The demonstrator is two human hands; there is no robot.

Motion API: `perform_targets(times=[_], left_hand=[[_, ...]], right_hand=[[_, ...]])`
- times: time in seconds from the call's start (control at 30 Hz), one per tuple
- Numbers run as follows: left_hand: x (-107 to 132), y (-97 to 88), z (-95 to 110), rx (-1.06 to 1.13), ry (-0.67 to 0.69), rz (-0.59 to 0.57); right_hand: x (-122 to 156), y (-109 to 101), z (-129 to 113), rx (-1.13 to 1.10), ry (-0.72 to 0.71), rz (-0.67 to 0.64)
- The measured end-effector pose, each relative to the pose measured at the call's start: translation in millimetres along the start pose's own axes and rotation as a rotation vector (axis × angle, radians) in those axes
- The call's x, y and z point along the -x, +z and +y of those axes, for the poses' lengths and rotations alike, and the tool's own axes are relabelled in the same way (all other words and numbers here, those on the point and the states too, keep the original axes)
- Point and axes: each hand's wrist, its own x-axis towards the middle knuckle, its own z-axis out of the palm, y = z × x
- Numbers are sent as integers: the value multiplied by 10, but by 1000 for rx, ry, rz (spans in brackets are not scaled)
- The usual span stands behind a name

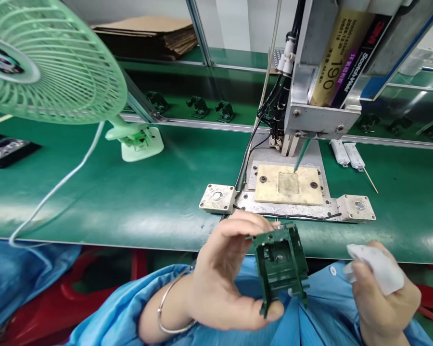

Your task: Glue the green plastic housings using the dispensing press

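Green part point(283, 264) in left hand point(218, 283), between thumb point(267, 311) and fingers point(247, 222).

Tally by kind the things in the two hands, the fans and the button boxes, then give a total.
Dark part in the left hand: 1
White cloth in the right hand: 1
Fan: 1
Button boxes: 2
Total: 5
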Motion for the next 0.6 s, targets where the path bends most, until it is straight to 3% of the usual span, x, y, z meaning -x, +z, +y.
perform_targets(times=[0.13, 0.27, 0.47, 0.6], left_hand=[[18, 77, -6, -84, 82, -31], [3, 124, -28, -87, 128, -72], [2, 115, -13, -84, 93, -99], [13, 130, -42, -141, 115, -84]], right_hand=[[-89, 81, -376, 103, -274, -233], [-180, 162, -600, 70, -290, -457], [-4, 257, -457, 45, -312, -461], [-27, 354, -491, 92, -391, -450]])
